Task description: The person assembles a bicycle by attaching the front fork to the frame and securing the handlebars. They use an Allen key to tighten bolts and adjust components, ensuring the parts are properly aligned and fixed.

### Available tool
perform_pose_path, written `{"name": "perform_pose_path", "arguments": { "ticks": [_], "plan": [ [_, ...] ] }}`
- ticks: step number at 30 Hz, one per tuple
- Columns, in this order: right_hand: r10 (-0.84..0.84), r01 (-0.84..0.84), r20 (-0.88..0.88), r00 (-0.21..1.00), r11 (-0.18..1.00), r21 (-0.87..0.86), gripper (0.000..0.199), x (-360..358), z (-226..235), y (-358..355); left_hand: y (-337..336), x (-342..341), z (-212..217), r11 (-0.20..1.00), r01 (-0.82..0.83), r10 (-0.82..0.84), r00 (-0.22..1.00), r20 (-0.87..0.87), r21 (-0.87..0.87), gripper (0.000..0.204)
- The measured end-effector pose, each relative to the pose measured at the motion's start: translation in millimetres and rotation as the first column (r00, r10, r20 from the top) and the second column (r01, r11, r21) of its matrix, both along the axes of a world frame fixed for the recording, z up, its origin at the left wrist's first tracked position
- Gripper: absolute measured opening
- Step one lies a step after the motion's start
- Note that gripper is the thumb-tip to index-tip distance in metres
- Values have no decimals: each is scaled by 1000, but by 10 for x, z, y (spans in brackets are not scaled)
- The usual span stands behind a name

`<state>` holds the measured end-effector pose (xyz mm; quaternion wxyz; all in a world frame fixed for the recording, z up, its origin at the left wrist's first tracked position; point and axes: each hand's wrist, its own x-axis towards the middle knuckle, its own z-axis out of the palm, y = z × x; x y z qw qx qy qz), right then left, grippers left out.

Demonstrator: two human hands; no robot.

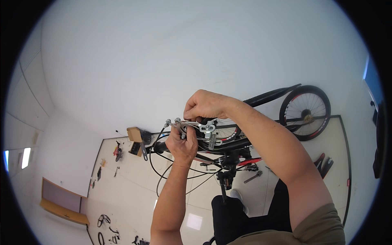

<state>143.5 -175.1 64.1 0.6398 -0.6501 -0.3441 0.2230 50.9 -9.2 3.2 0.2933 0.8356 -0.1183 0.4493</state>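
One silver metal assembly (207, 128), apparently part of a bicycle brake, lay between the person's left hand (182, 148) and right hand (210, 104), at the front of the body and over the black bicycle frame (232, 145). Its long axis ran roughly left to right, from two silver bolt ends (168, 122) to a grey ribbed block (212, 141). The left hand, reaching up from the near side, was wrapped about the left portion; the right hand came over from the far side, its fingertips drawn together at the upper edge. Both were close to the part, neither clearly nearer; whether the right fingertips pinched anything, I could not tell. Whether the assembly was fastened to the frame was likewise hidden.

Counted from where I stood: two hands; one rear wheel (305, 113) in full and one more wheel (225, 131), partly covered; one red chainring (250, 161); one open cardboard box (134, 134); one loose crank arm (253, 177) on the floor; several looping black cables (151, 157), too tangled for an exact figure.
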Motion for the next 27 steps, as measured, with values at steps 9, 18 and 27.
{"name": "perform_pose_path", "arguments": {
  "ticks": [9, 18, 27],
  "plan": [
    [19, -19, 40, 999, 1000, 14, 17, -48, -3, -39, -53, -83, 59, 1000, 0, 0, 1000, 5, -10, 11],
    [-10, 8, 62, 998, 1000, 20, 13, -63, 1, -88, -144, -57, 75, 991, 37, -35, 999, 12, -127, 19],
    [-46, 47, 91, 995, 999, 0, 10, -60, -2, -39, -143, -80, 110, 995, -55, 55, 998, -4, -80, 18]
  ]
}}
